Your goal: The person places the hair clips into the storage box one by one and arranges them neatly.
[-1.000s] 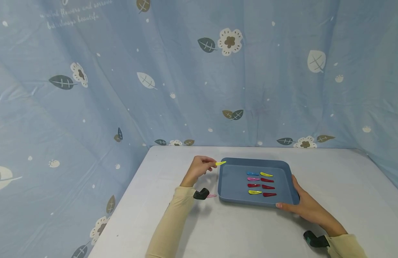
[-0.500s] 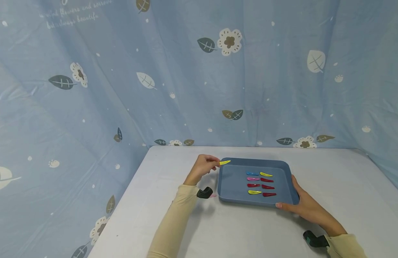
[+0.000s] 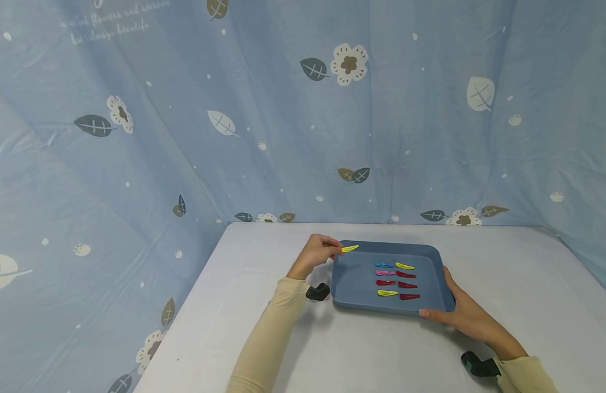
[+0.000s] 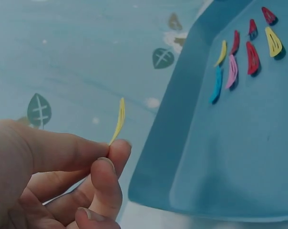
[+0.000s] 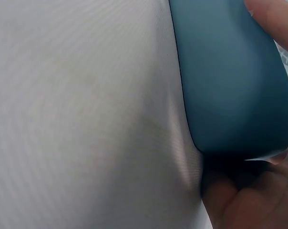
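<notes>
My left hand (image 3: 316,254) pinches a yellow snap hair clip (image 3: 350,248) by one end, thumb against fingertips. The clip is over the back left corner of a blue-grey tray (image 3: 354,281); in the left wrist view the same clip (image 4: 120,117) points upward, beside the tray wall. My right hand (image 3: 466,314) grips the tray's front right corner, thumb at the front rim and fingers along the right side. Two columns of hair clips lie in the tray: blue (image 3: 384,265), pink (image 3: 385,273), yellow (image 3: 405,266) and several red ones (image 3: 408,285).
A white-covered table (image 3: 381,349) carries the tray. Blue patterned cloth (image 3: 283,109) hangs behind and to the left. Next to the tray's left side, a pink clip is nearly all hidden behind the black wrist camera (image 3: 318,292).
My left hand has moved right with the yellow clip, from outside the tray's left rim to over its back left corner. The right hand and the tray have stayed still.
</notes>
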A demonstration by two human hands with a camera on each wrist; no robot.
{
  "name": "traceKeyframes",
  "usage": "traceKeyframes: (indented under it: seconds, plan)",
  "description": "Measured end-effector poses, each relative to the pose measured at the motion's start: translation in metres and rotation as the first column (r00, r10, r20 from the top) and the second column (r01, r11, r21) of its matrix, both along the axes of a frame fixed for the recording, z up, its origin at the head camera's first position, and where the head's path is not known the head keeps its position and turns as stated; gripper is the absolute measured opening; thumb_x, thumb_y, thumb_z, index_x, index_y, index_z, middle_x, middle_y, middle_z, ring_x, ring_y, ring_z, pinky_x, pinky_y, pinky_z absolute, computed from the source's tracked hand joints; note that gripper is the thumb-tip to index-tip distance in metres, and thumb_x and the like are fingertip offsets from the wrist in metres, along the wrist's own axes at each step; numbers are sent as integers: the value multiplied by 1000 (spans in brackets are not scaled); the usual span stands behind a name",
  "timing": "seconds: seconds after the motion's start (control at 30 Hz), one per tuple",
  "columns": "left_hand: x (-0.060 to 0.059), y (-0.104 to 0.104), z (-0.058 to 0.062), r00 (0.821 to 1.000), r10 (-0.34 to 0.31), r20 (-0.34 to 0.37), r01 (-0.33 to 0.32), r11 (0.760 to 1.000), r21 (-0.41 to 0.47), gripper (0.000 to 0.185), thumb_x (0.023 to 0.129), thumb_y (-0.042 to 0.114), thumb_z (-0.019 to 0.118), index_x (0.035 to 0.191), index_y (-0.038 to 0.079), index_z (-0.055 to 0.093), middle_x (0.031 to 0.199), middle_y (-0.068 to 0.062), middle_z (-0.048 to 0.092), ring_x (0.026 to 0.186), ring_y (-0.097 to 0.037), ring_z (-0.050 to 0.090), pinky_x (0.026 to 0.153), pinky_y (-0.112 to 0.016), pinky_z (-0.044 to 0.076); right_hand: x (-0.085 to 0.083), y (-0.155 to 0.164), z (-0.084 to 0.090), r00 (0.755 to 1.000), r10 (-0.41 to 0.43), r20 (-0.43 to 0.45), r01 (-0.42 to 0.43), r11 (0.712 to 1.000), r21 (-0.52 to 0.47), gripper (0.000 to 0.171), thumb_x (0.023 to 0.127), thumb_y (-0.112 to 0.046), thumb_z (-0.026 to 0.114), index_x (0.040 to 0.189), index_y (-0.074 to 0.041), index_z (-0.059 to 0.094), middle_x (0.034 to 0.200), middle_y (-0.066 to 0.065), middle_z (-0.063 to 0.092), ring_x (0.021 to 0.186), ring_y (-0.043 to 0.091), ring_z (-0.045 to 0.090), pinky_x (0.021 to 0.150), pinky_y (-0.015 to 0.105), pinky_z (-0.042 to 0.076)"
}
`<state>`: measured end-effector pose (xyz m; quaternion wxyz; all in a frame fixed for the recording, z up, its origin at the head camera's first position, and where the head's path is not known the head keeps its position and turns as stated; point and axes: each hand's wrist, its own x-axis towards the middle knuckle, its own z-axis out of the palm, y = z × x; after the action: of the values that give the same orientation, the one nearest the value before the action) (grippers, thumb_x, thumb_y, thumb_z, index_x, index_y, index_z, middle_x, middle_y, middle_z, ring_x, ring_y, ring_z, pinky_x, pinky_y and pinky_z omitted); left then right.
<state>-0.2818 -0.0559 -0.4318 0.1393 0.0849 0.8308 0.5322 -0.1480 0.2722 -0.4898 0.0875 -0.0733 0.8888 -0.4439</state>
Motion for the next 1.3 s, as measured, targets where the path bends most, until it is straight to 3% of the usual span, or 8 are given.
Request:
traceKeyframes:
  seconds: [0.2,0.3,0.53,0.63,1.0,1.3]
  plan:
    - [-1,6,-1,1000,-19,-6,19,1000,-17,14,79,18,56,88,11,64,75,0,64,79,-34,55,45,-26,34,0,1,-1,1000,0,1,0,1000,7,100,72,-36,61,126,-30,-23,138,7,-13,122,38,3,82,60,20]
    - [-3,9,-4,1000,-21,-5,21,1000,-15,12,78,17,57,86,11,65,74,0,64,78,-34,56,46,-27,37,0,0,-1,1000,0,4,0,1000,8,100,72,-37,61,126,-30,-23,138,9,-12,122,39,3,83,59,20]
    - [-5,18,-8,999,-33,-6,32,999,-35,11,77,12,58,85,8,65,76,0,63,77,-28,58,68,-38,44,0,0,0,1000,-7,1,7,1000,15,100,72,-38,62,125,-33,-23,138,7,-12,122,38,2,83,59,19]
    - [-5,21,-9,999,-40,-12,39,998,-58,12,77,12,58,85,6,65,75,0,63,77,-26,58,70,-39,44,1,0,0,1000,-7,5,7,1000,11,100,72,-37,62,126,-30,-22,137,6,-13,122,37,1,83,59,19]
    - [-2,33,-11,995,-55,-80,43,988,-146,8,74,8,60,80,7,66,68,0,63,63,-19,59,54,-26,44,-1,1,-2,1000,-7,10,7,1000,7,101,72,-38,62,128,-26,-22,138,6,-12,122,37,3,83,59,19]
    - [-2,42,-14,991,-63,-119,30,966,-257,7,73,8,60,77,9,66,65,0,63,55,-13,57,49,-25,43,-1,0,-3,999,-18,29,18,1000,1,103,70,-39,63,127,-28,-23,138,8,-12,122,37,4,84,60,18]
